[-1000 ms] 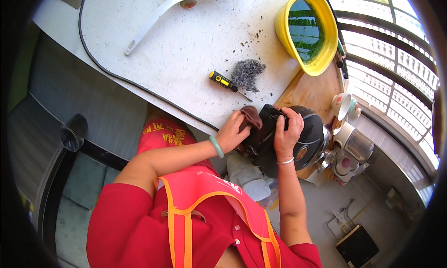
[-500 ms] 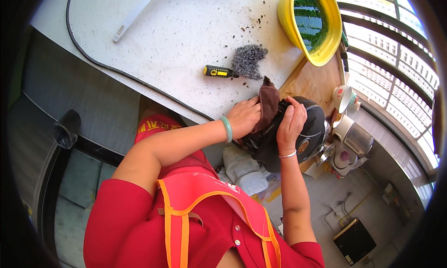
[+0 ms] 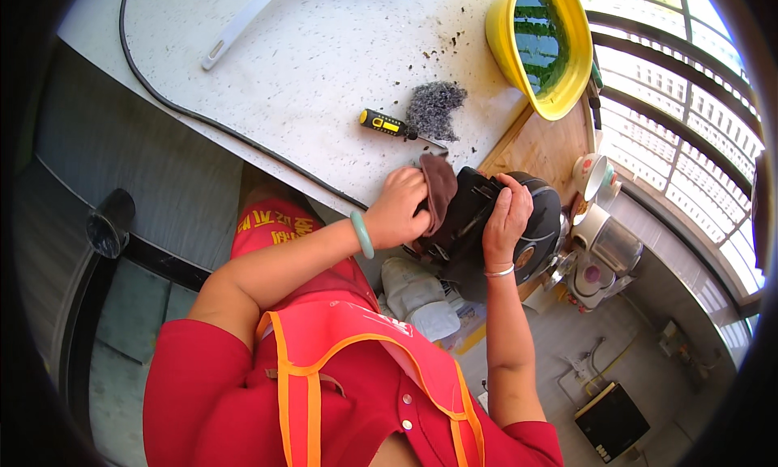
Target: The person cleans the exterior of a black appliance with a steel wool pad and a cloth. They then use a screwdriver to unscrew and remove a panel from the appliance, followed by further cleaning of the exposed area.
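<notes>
My left hand (image 3: 399, 210), with a green bangle at its wrist, grips a folded brown cloth (image 3: 438, 190) just off the near edge of the white worktop (image 3: 308, 86). Close beside it is a black rounded appliance (image 3: 545, 207), its kind unclear, with a dark hinge-like part facing the cloth. Over the appliance's top lies my right hand (image 3: 508, 220), fingers close together and curled onto its edge. Beyond the cloth, a black-and-yellow-handled screwdriver (image 3: 387, 124) rests on the worktop, its shaft pointing right, next to a grey scouring pad of wiry mesh (image 3: 435, 110).
A yellow basin (image 3: 580, 57) of greenish water stands at the far right by the barred window (image 3: 648, 86). Dark crumbs dot the worktop. A black cord (image 3: 203, 128) follows its near edge; a white strip-like handle (image 3: 243, 25) lies farther back. Bowls (image 3: 589, 175) sit right of the appliance.
My left hand has drawn the cloth left and toward me, off the appliance, uncovering its dark hinge-like part. My right hand stays on the appliance.
</notes>
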A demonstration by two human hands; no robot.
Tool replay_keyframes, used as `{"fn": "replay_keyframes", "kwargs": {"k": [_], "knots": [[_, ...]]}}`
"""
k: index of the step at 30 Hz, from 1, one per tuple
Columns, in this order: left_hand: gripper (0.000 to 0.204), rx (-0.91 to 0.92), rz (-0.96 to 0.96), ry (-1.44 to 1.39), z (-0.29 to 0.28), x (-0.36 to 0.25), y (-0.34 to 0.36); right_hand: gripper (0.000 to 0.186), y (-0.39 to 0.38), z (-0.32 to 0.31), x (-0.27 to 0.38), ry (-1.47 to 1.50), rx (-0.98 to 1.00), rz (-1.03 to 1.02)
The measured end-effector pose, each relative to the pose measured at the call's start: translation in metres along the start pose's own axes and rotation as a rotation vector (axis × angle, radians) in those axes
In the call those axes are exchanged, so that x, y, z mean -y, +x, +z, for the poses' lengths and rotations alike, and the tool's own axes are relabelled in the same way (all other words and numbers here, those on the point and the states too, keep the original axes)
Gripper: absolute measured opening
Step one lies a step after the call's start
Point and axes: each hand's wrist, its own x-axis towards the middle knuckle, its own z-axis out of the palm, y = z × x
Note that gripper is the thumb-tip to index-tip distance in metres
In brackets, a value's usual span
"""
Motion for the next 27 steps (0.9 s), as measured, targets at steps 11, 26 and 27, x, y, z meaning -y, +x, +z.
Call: {"fn": "replay_keyframes", "kwargs": {"k": [11,26,27], "knots": [[0.030,0.186,0.017,-0.112,0.008,-0.002,0.049,0.018,0.004,-0.001,0.002,0.000,-0.036,-0.038],[0.030,0.651,0.287,0.114,0.004,0.018,0.095,0.015,0.006,-0.002,0.003,0.046,-0.020,-0.038],[0.028,0.651,0.329,0.271,-0.001,0.010,0.096,0.015,0.007,-0.002,0.003,0.042,-0.017,-0.040]]}}
